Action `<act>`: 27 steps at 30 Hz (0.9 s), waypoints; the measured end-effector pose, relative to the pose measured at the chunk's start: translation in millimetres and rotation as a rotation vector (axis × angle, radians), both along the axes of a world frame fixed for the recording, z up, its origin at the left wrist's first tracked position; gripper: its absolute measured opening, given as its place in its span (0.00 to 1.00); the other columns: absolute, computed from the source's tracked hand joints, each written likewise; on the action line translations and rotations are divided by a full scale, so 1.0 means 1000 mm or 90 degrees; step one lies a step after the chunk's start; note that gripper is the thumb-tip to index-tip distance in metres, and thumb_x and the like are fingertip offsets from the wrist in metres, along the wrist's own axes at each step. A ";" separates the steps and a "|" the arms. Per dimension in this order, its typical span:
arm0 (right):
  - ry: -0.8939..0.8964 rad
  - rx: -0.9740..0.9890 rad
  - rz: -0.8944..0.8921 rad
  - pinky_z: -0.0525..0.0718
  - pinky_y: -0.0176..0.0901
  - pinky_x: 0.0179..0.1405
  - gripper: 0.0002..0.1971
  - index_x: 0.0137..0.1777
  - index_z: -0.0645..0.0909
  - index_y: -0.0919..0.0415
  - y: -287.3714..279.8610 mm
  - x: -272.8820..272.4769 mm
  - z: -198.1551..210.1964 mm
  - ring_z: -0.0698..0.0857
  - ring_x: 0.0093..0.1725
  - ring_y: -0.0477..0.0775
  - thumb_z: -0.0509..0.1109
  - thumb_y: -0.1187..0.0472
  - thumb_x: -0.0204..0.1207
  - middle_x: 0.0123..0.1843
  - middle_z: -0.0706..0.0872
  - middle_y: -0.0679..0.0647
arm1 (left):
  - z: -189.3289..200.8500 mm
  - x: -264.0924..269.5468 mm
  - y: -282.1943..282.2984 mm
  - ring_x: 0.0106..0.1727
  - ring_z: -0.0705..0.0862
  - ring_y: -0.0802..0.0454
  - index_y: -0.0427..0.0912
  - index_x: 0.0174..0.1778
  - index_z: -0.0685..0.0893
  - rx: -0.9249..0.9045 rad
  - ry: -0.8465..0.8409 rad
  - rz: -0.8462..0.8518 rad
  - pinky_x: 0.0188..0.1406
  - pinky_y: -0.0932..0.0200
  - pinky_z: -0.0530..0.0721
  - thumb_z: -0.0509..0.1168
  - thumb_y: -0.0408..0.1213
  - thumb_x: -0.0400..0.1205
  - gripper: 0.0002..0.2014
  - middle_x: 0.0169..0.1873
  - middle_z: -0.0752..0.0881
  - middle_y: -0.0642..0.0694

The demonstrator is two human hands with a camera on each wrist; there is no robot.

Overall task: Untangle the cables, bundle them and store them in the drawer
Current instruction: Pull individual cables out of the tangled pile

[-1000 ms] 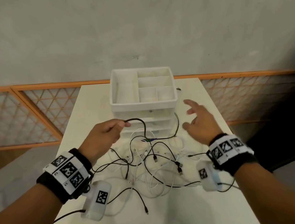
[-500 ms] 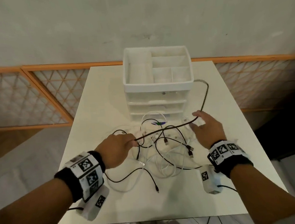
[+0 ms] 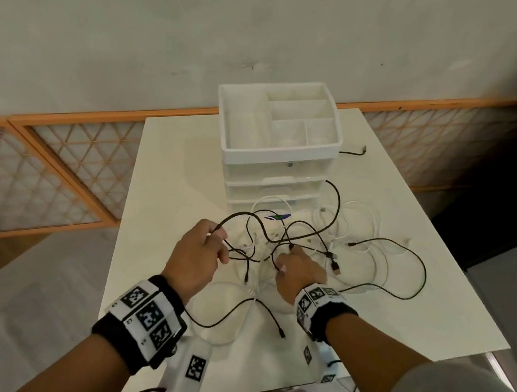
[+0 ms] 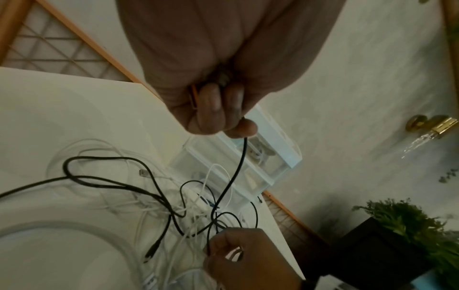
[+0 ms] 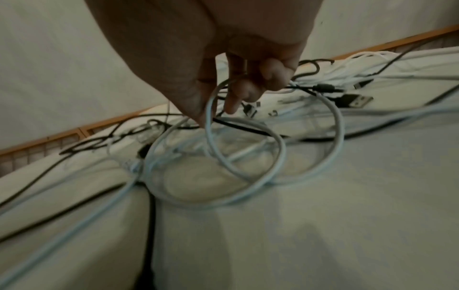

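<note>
A tangle of black and white cables (image 3: 304, 241) lies on the white table (image 3: 172, 184) in front of a white drawer unit (image 3: 281, 169) with its drawers shut. My left hand (image 3: 217, 239) hovers left of the pile and grips one end of a black cable (image 3: 237, 217), which arches into the tangle; the left wrist view shows the fingers (image 4: 213, 109) curled round that cable (image 4: 236, 166). My right hand (image 3: 282, 265) is in the middle of the pile, thumb and fingers pinching a white cable loop (image 5: 211, 125) with a black strand beside it.
The unit's open top tray (image 3: 281, 150) has several empty compartments. A black plug end (image 3: 356, 152) lies right of the unit. More cable loops spread toward the right edge (image 3: 411, 261). An orange lattice rail (image 3: 63, 168) runs behind the table.
My right hand let go of the taut black cable and moved left into the middle of the tangle, where it now pinches a loop. That cable hangs slack. The left hand keeps its grip.
</note>
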State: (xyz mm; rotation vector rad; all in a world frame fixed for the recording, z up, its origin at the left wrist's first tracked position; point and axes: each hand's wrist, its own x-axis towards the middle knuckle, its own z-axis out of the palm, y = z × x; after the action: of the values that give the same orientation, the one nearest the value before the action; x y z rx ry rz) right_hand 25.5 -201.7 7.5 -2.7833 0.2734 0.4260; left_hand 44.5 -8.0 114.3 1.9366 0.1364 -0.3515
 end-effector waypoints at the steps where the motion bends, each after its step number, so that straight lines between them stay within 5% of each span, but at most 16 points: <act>1: -0.025 0.012 -0.005 0.84 0.48 0.54 0.12 0.59 0.84 0.47 0.001 0.001 0.007 0.85 0.58 0.58 0.64 0.55 0.80 0.69 0.77 0.51 | 0.002 0.002 0.004 0.20 0.67 0.54 0.38 0.47 0.78 -0.029 0.011 0.013 0.19 0.62 0.65 0.57 0.34 0.87 0.07 0.27 0.84 0.45; 5: -0.216 0.117 -0.052 0.85 0.46 0.53 0.12 0.60 0.88 0.46 -0.003 0.008 0.051 0.86 0.56 0.51 0.67 0.51 0.81 0.64 0.84 0.45 | 0.005 0.009 0.018 0.20 0.67 0.54 0.38 0.42 0.77 -0.099 0.041 0.055 0.20 0.62 0.64 0.57 0.34 0.88 0.10 0.31 0.86 0.42; 8: -0.398 0.246 -0.085 0.87 0.41 0.42 0.06 0.50 0.90 0.50 -0.011 0.013 0.100 0.83 0.32 0.38 0.71 0.54 0.80 0.47 0.91 0.44 | 0.010 0.018 0.025 0.24 0.66 0.52 0.40 0.34 0.74 -0.132 0.067 0.090 0.23 0.59 0.62 0.57 0.34 0.86 0.13 0.28 0.82 0.43; 14: -0.536 0.542 -0.062 0.79 0.33 0.30 0.08 0.53 0.86 0.53 -0.016 -0.002 0.207 0.83 0.28 0.53 0.65 0.64 0.85 0.38 0.89 0.50 | 0.026 0.034 0.022 0.27 0.73 0.50 0.40 0.34 0.74 -0.234 0.054 0.108 0.25 0.58 0.71 0.56 0.32 0.86 0.13 0.33 0.84 0.40; 19: -0.498 0.551 -0.002 0.79 0.34 0.32 0.10 0.52 0.87 0.52 -0.018 -0.003 0.213 0.81 0.29 0.46 0.65 0.65 0.85 0.36 0.87 0.49 | 0.056 0.046 0.010 0.45 0.85 0.45 0.42 0.40 0.77 -0.369 -0.019 0.154 0.45 0.50 0.83 0.55 0.32 0.87 0.11 0.46 0.91 0.41; 22: -0.436 0.529 0.008 0.79 0.34 0.38 0.09 0.54 0.89 0.55 -0.018 -0.001 0.200 0.83 0.31 0.40 0.66 0.65 0.85 0.36 0.88 0.43 | 0.068 0.046 0.000 0.58 0.87 0.45 0.46 0.43 0.77 -0.325 -0.062 0.051 0.55 0.47 0.81 0.53 0.38 0.90 0.11 0.53 0.92 0.45; 24: -0.429 0.524 0.030 0.79 0.34 0.38 0.09 0.54 0.89 0.55 -0.016 0.001 0.197 0.84 0.32 0.39 0.67 0.64 0.84 0.35 0.88 0.39 | 0.070 0.040 -0.012 0.60 0.87 0.48 0.47 0.45 0.76 -0.274 -0.081 -0.036 0.57 0.45 0.78 0.52 0.40 0.91 0.11 0.51 0.93 0.47; 27: -0.466 0.527 0.051 0.81 0.43 0.35 0.08 0.52 0.89 0.53 -0.014 0.006 0.203 0.82 0.30 0.41 0.67 0.60 0.83 0.35 0.88 0.47 | 0.067 0.030 -0.027 0.47 0.87 0.49 0.45 0.45 0.77 -0.228 -0.079 -0.089 0.53 0.47 0.76 0.50 0.38 0.91 0.13 0.32 0.87 0.47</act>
State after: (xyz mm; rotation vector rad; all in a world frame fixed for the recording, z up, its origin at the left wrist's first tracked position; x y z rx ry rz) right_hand 31.4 -216.0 210.2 -1.9497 -0.1631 -0.3988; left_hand 74.3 -35.4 180.9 1.6108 -0.1368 -0.3230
